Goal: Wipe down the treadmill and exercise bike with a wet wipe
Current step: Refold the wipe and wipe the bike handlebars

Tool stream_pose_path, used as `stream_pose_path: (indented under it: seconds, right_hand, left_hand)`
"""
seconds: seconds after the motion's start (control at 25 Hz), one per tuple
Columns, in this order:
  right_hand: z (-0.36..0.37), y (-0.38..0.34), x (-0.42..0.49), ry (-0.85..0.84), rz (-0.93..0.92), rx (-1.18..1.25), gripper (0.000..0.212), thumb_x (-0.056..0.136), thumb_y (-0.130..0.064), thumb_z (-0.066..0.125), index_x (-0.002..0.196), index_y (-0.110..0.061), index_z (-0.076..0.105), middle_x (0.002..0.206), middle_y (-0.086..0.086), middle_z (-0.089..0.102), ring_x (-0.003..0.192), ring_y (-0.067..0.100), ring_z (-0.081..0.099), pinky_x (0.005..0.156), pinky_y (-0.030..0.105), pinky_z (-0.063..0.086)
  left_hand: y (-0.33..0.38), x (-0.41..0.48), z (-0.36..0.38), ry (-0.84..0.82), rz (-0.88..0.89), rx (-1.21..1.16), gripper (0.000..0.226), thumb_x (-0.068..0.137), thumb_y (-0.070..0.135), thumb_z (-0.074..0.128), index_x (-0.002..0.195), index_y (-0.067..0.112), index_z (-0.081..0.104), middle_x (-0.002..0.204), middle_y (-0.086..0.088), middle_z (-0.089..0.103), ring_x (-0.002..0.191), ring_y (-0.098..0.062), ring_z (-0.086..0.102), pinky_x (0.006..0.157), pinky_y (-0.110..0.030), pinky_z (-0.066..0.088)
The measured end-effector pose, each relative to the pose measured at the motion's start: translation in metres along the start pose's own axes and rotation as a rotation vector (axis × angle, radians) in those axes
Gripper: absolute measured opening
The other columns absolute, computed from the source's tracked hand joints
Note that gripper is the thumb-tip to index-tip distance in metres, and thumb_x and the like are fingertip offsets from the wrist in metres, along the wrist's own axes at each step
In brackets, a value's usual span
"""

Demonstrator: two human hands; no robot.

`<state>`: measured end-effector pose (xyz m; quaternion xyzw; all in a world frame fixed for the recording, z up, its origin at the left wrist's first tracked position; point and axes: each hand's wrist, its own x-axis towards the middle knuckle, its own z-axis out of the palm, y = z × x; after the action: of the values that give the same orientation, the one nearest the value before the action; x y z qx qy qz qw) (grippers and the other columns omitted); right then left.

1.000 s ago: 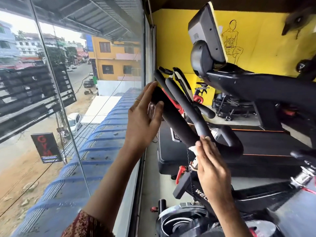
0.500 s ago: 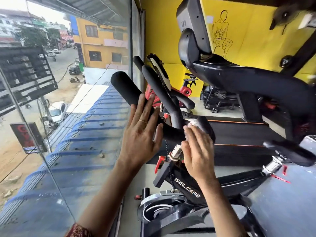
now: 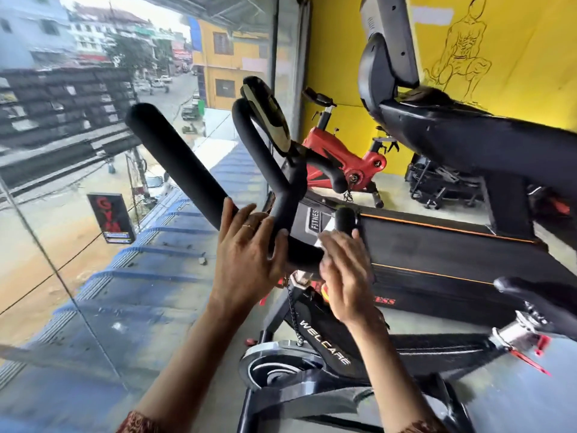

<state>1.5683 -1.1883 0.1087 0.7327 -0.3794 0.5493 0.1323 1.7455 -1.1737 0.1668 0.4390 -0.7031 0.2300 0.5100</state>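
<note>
The black exercise bike [image 3: 324, 345] stands right in front of me, its padded handlebar [image 3: 175, 157] rising toward the window. My left hand [image 3: 249, 254] lies over the handlebar where the left grip meets the centre loop, fingers fairly straight, thumb across the bar. Just to its right, my right hand [image 3: 343, 273] curves over the crossbar and presses a white wet wipe [image 3: 321, 242] against it; only a corner of the wipe shows. The treadmill [image 3: 437, 254] sits behind the bike, its console [image 3: 387, 42] high at the upper right.
A glass wall [image 3: 93, 276] runs close along the left, with the street below. A red exercise bike [image 3: 340, 151] stands by the yellow back wall. The black bike's small display [image 3: 265, 117] sits above the handlebar, and its saddle [image 3: 530, 295] is at the right.
My left hand slid down the left grip to the bar's junction. My right hand moved with the wipe up onto the crossbar. My view tilted down and left.
</note>
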Motion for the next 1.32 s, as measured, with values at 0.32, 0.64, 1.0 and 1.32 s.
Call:
stream_pose_path:
  seconds: [0.32,0.64,1.0,1.32]
  right_hand:
    - [-0.013,0.017,0.018,-0.16,0.341,0.376,0.03,0.098,-0.013,0.041,0.114,-0.001,0.064,0.127,0.004,0.056,0.135,0.014,0.034,0.115,0.025,0.024]
    - [-0.003,0.072,0.064,-0.467,0.46,0.393,0.034,0.1,-0.015,0.04,0.113,0.005,0.064,0.141,0.017,0.047,0.142,0.017,0.019,0.11,0.007,0.009]
    - [-0.014,-0.034,0.006,-0.052,0.637,0.365,0.043,0.099,-0.001,0.04,0.141,0.009,0.035,0.154,0.023,0.014,0.145,0.028,0.006,0.112,0.012,0.013]
    - [-0.034,-0.049,0.043,0.26,0.792,0.757,0.017,0.094,-0.012,0.055,0.101,-0.025,0.064,0.109,0.002,0.067,0.105,0.013,0.062,0.087,0.019,0.048]
  left_hand:
    - [0.022,-0.002,0.007,0.047,-0.139,0.082,0.022,0.088,0.014,0.048,0.083,0.001,0.066,0.082,-0.012,0.066,0.094,-0.025,0.051,0.111,-0.03,0.021]
    - [0.031,-0.002,0.011,0.069,-0.243,0.122,0.023,0.086,0.014,0.046,0.082,0.001,0.064,0.082,-0.015,0.063,0.095,-0.027,0.051,0.112,-0.027,0.017]
    - [0.03,-0.001,0.009,0.025,-0.241,0.105,0.023,0.087,0.015,0.046,0.081,0.001,0.063,0.081,-0.014,0.063,0.093,-0.024,0.05,0.11,-0.034,0.023]
    - [0.05,0.015,-0.002,-0.044,-0.47,-0.132,0.031,0.082,0.021,0.048,0.09,0.002,0.071,0.089,-0.012,0.071,0.084,-0.027,0.059,0.116,-0.035,0.018]
